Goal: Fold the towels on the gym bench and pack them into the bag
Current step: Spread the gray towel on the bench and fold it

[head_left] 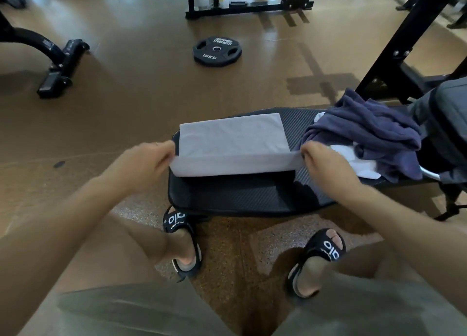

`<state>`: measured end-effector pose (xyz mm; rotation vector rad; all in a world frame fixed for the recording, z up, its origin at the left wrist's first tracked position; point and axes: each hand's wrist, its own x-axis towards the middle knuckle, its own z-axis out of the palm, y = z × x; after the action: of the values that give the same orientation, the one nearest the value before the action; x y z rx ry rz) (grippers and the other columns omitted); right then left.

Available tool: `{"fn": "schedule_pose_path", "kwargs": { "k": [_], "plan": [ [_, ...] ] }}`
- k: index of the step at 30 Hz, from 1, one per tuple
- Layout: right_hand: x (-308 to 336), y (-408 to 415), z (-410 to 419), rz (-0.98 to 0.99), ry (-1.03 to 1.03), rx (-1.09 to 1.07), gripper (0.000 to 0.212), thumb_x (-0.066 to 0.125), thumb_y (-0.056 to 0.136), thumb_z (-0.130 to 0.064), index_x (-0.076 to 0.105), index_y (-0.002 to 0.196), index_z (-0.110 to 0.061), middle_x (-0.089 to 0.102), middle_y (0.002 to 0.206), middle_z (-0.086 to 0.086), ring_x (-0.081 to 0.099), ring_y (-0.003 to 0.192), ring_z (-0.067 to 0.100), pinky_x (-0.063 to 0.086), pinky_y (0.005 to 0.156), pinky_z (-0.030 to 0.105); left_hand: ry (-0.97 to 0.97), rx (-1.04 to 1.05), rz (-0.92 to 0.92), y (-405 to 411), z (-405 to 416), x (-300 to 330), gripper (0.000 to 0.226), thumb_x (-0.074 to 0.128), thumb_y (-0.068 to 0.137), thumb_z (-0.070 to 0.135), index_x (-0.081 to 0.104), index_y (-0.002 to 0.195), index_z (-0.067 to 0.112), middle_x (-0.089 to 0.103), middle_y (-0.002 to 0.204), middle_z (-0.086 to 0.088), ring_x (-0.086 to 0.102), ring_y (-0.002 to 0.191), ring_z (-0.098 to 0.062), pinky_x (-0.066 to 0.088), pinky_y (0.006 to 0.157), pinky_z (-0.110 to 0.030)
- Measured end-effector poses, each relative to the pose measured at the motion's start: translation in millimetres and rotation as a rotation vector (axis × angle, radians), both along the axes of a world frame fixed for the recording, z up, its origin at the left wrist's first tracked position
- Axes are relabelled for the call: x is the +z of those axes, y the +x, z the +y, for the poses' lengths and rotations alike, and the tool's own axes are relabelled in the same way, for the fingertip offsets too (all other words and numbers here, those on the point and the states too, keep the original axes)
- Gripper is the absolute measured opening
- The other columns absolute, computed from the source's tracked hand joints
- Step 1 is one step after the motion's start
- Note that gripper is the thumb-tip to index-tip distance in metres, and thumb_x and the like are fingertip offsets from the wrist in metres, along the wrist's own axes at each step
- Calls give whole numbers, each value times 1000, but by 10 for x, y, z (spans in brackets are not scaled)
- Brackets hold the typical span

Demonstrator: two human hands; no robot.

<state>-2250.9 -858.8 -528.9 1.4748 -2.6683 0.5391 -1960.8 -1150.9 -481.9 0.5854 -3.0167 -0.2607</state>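
Observation:
A pale grey towel [232, 138] lies partly folded on the black gym bench [242, 196]. Its near edge is lifted off the pad. My left hand [146, 163] pinches the towel's near left corner and my right hand [326, 163] pinches its near right corner. A crumpled dark blue towel [371, 130] is heaped on the bench to the right, with a white towel [353, 161] partly under it. The grey bag [447, 123] stands at the bench's right end, cut off by the frame's edge.
A black 15 kg weight plate [216, 51] lies on the brown floor beyond the bench. Another bench's frame [54, 65] stands far left, a black rack post [404, 44] rises at right. My feet in black sandals [184, 242] rest below the bench.

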Motion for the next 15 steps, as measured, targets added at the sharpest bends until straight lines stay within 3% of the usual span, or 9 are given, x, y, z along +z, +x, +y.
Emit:
{"fn": "schedule_pose_path", "kwargs": {
  "k": [3, 7, 12, 15],
  "plan": [
    [538, -250, -426, -70, -145, -46, 12, 48, 99, -6, 58, 93, -4, 63, 80, 13, 55, 67, 28, 43, 64, 38, -46, 122, 139, -347, -242, 378, 8, 57, 98, 16, 55, 91, 17, 65, 81, -5, 62, 72, -29, 55, 66, -47],
    [1184, -794, -1074, -270, -246, -125, 17, 44, 97, -16, 59, 98, -8, 70, 87, 19, 71, 70, 31, 60, 66, 40, -97, 303, 279, -861, -654, 864, 3, 57, 96, 14, 58, 94, 16, 68, 91, -16, 64, 80, -37, 57, 75, -51],
    [1713, -1138, -1508, -150, -407, -156, 15, 47, 99, -12, 61, 105, -9, 67, 99, 11, 65, 93, 29, 55, 85, 42, -168, 391, 449, -1272, -1073, 1320, 18, 52, 94, 8, 64, 106, 2, 67, 102, -30, 62, 95, -45, 49, 86, -49],
    [1779, -1152, -1534, -102, -466, -125, 14, 44, 99, -11, 57, 103, -9, 67, 102, 14, 65, 93, 30, 53, 84, 46, -207, 388, 529, -1313, -1141, 1379, 17, 51, 93, 7, 62, 104, 1, 66, 100, -28, 59, 91, -41, 40, 76, -42]
  ]
}}
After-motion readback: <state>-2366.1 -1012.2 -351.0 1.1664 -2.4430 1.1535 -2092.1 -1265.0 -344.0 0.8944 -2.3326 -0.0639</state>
